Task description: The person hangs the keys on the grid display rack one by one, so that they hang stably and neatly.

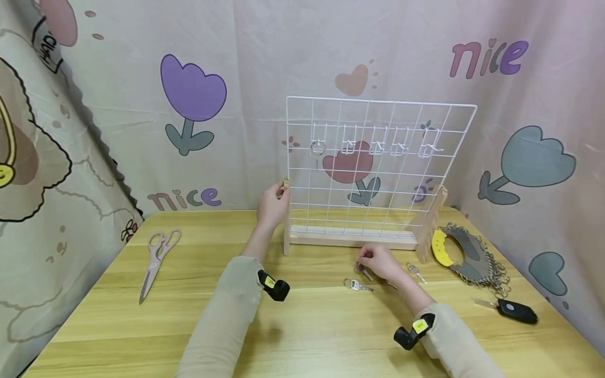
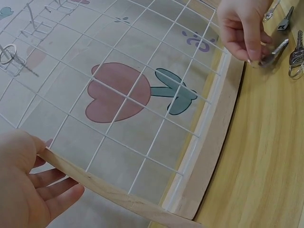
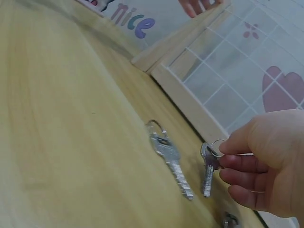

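My left hand [image 1: 274, 206] holds the top of the left wooden side post [image 2: 109, 187] of a white wire grid rack [image 1: 350, 240]. At the rack's front foot, my right hand [image 1: 380, 261] pinches a small silver key [image 3: 207, 178] by its ring, the blade hanging down close to the table. Beside it, another silver key [image 3: 173, 166] with a ring lies on the wood. A third key [image 1: 416, 272] lies to the right of the hand, and a dark key [image 1: 390, 284] is partly hidden under the wrist. From the leftmost hook on the grid hangs a ringed key [image 1: 317, 148].
More white hooks [image 1: 378, 147] run in a row along the grid. To the right are a yellow-and-grey curved object [image 1: 441, 247] edged with metal rings and a black car key [image 1: 517, 311]. Scissors [image 1: 156, 260] lie on the left. A printed curtain hangs behind.
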`<move>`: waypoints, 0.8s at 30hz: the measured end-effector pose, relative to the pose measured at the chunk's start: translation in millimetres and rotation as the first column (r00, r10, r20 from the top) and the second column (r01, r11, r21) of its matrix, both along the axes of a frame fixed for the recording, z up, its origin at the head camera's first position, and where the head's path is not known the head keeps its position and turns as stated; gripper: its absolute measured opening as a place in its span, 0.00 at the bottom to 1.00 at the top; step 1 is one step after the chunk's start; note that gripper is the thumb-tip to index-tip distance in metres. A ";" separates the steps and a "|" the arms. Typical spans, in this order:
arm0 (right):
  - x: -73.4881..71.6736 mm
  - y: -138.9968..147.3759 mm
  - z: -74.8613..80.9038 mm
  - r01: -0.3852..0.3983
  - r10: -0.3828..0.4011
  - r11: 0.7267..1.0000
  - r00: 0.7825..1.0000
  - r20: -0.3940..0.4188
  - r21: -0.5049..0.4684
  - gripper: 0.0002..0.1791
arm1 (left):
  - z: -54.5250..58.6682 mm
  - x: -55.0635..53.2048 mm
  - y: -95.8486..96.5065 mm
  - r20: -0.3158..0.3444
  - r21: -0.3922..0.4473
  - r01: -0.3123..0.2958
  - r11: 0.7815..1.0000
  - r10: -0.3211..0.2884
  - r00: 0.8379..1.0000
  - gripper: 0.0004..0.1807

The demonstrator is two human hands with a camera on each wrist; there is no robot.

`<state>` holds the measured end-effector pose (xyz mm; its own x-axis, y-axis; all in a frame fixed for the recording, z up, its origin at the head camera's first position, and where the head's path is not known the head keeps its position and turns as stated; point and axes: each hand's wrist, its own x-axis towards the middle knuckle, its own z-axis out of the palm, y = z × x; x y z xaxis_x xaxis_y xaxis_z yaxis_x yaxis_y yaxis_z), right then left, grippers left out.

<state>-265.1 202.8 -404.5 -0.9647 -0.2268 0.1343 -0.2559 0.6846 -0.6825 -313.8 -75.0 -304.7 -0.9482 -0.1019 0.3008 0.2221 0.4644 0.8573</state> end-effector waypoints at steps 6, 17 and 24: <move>3.1 7.6 16.1 0.011 -0.012 0.999 1.000 -0.021 -0.050 0.02 | -0.2 -0.8 0.0 0.003 0.007 0.003 1.000 -0.003 1.000 0.24; 3.4 13.4 57.8 0.059 -0.062 0.998 0.990 -0.128 -0.032 0.03 | -2.7 -2.3 0.9 0.009 0.010 0.005 1.000 -0.005 1.000 0.24; 6.2 10.6 96.3 0.017 -0.029 0.997 0.987 -0.159 -0.074 0.04 | -1.3 -2.6 0.4 0.015 -0.003 -0.002 1.000 0.002 1.000 0.24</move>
<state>-258.9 213.4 -308.1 -0.9343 -0.1889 0.3024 -0.3505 0.6424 -0.6816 -316.4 -74.6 -306.1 -0.9523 -0.1027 0.2872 0.2086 0.4677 0.8589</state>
